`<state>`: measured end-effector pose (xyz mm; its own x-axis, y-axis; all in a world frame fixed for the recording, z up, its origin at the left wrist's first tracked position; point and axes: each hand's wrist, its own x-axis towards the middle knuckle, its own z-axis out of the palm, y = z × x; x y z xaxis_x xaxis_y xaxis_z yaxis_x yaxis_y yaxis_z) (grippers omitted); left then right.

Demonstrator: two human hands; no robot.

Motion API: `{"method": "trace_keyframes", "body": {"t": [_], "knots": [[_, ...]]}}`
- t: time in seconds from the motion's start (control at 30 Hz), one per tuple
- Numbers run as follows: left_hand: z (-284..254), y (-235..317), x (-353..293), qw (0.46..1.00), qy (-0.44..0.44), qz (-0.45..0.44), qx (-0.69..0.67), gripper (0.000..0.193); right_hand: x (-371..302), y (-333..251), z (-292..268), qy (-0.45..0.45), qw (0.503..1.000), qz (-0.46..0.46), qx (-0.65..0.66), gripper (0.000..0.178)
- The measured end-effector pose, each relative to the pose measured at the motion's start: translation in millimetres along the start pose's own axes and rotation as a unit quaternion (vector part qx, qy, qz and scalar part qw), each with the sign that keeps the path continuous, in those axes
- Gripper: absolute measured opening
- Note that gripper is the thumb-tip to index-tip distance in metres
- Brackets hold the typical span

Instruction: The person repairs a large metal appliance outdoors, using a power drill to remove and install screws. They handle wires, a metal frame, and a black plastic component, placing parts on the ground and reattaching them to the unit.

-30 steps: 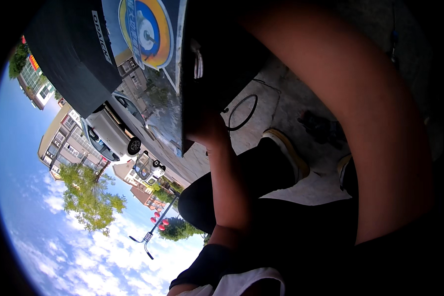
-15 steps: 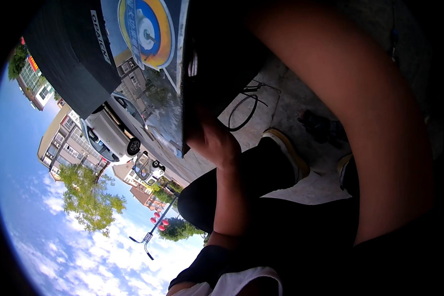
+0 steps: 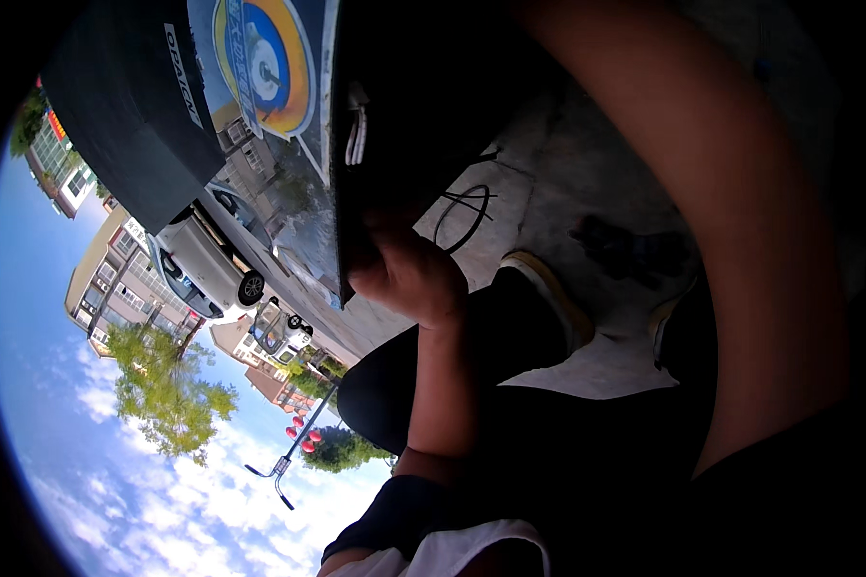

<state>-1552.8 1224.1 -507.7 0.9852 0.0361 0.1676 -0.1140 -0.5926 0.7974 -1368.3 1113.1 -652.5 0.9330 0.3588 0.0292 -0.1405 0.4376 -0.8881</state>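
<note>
My left hand (image 3: pixel 414 279) is at the lower corner of a glossy, reflective panel (image 3: pixel 303 226). Its fingers curl into deep shadow behind the panel's edge, so whatever they grip is hidden. A round yellow-and-blue sticker (image 3: pixel 284 67) marks the panel's face. From the lower right my right arm (image 3: pixel 731 192) arches up to the top of the picture; the right hand itself does not show. Just behind the panel's edge, a small pale, shiny piece (image 3: pixel 356 130) stands out of the dark.
A thin black cable or hose (image 3: pixel 467 221) loops on the grey concrete floor (image 3: pixel 558 173). Near my shoe (image 3: pixel 548 298) lies a dark, crumpled thing (image 3: pixel 630 250). A dark sheet (image 3: pixel 125 115) adjoins the panel. Outside are a silver car (image 3: pixel 207 255), buildings and a lamp post.
The panel and my left hand's fingers sit slightly farther left in the picture, as does the background. More of the pale piece behind the panel's edge shows. My right arm has shifted slightly right.
</note>
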Motion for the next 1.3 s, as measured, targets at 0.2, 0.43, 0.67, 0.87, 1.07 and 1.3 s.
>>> {"method": "trace_keyframes", "body": {"t": [0.2, 0.43, 0.67, 0.87, 1.07, 1.3], "knots": [[-2.0, 7.1, 4.8, 0.988, -0.025, -0.058, 0.141, 0.014, 1.6, 1.7, -2.7, -0.002, 1.0, 0.006, 0.003, 0.024], [-7.7, -6.9, 29.6, 0.949, -0.067, 0.183, 0.247, 0.017, 21.3, 16.7, -10.5, -0.024, 0.999, 0.024, 0.034, 0.023], [-0.2, 18.6, 12.5, 0.983, -0.009, -0.133, 0.128, 0.02, 52.4, 65.1, -24.6, -0.07, 0.988, 0.013, 0.14, 0.022], [-8.4, -5.3, -1.3, 0.968, -0.069, -0.061, -0.233, 0.028, 51.6, 64.8, -19.0, -0.098, 0.983, -0.024, 0.152, 0.023], [-0.4, 3.2, 1.3, 0.965, -0.075, -0.005, -0.253, 0.036, -10.9, 7.4, -12.2, 0.053, 0.993, -0.09, -0.061, 0.026], [0.7, 31.7, -6.0, 0.771, -0.07, -0.231, -0.589, 0.022, -101.3, -34.0, -1.2, 0.246, 0.894, -0.206, -0.313, 0.03]]}}
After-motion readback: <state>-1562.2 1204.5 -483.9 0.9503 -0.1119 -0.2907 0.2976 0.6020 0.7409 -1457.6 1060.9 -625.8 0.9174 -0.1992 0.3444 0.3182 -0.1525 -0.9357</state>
